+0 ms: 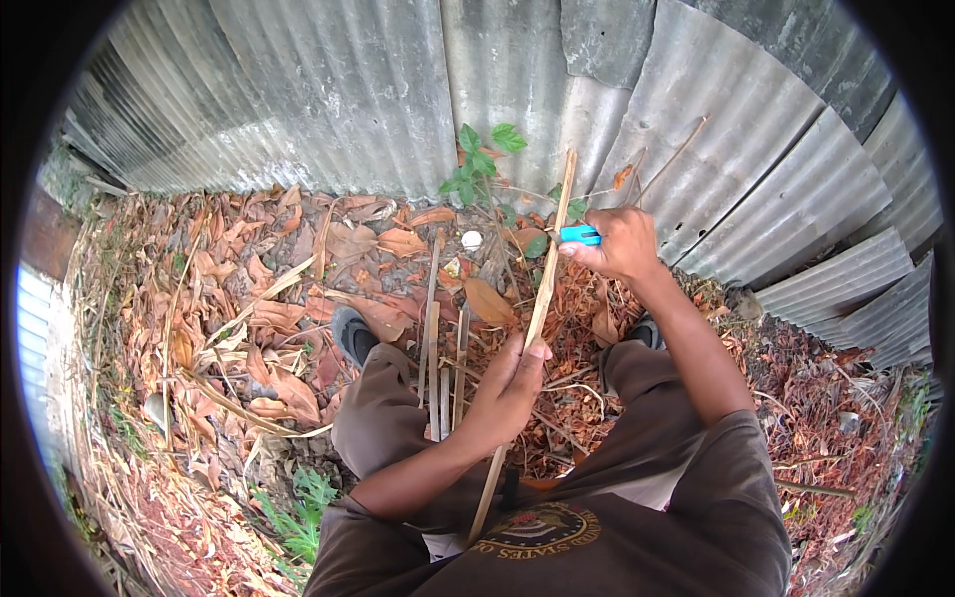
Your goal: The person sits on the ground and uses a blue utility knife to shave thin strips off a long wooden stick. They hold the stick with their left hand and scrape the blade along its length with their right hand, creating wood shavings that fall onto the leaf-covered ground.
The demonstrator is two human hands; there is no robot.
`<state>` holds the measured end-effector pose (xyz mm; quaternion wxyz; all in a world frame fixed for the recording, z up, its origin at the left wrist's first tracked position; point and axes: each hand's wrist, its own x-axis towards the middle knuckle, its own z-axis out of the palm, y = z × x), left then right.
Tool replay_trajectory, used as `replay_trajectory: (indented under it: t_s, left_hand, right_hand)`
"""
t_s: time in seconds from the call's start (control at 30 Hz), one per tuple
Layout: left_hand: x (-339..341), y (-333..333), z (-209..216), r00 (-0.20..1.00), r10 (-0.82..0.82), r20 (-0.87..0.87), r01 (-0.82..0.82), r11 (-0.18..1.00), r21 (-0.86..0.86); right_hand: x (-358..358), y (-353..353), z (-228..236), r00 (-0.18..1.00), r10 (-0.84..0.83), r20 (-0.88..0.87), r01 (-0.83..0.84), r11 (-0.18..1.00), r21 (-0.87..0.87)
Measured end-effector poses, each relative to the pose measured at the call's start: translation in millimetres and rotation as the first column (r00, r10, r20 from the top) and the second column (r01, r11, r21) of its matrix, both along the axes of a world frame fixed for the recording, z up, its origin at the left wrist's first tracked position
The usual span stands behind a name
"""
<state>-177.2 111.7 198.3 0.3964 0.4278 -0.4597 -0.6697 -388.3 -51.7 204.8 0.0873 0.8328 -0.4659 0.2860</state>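
A long, thin wooden stick (pixel 546 284) slants from my lap up toward the metal fence. My left hand (pixel 510 388) is wrapped round it at about mid-length. Farther up, my right hand (pixel 625 244) grips a utility knife with a bright blue handle (pixel 580 235). The knife's front end meets the side of the stick; its blade is too small to make out clearly. Several cut wooden strips (pixel 434 343) lie side by side on the ground between my feet, left of the held stick.
Corrugated metal sheets (pixel 348 90) form a fence ahead. Dry brown leaves (pixel 288 383) cover the ground. A green-leaved plant (pixel 473 164) grows by the fence, near a small white round object (pixel 472 240). My shoes (pixel 353 334) stand either side of the strips.
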Motion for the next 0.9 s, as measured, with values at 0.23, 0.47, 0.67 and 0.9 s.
replay_trajectory:
  t_s: [0.23,0.47,0.67,0.9]
  left_hand:
    - [-9.0,37.8,7.0,0.983,-0.177,-0.055,0.176,0.984,-0.022]
    - [1.9,10.2,1.2,0.989,-0.109,-0.101,0.123,0.982,0.146]
    - [5.0,1.2,14.2,0.987,-0.034,-0.155,0.063,0.981,0.182]
    - [9.1,-6.4,20.3,0.994,-0.024,-0.106,0.039,0.989,0.143]
  right_hand:
    - [-55.5,-42.7,2.6,0.832,-0.555,0.006,0.537,0.807,0.245]
    - [-86.0,-28.9,-12.0,0.848,-0.522,0.086,0.471,0.819,0.326]
    - [-1.1,25.3,28.4,0.999,-0.035,0.037,0.023,0.960,0.280]
    - [8.1,35.8,25.9,0.996,0.060,0.061,-0.074,0.960,0.269]
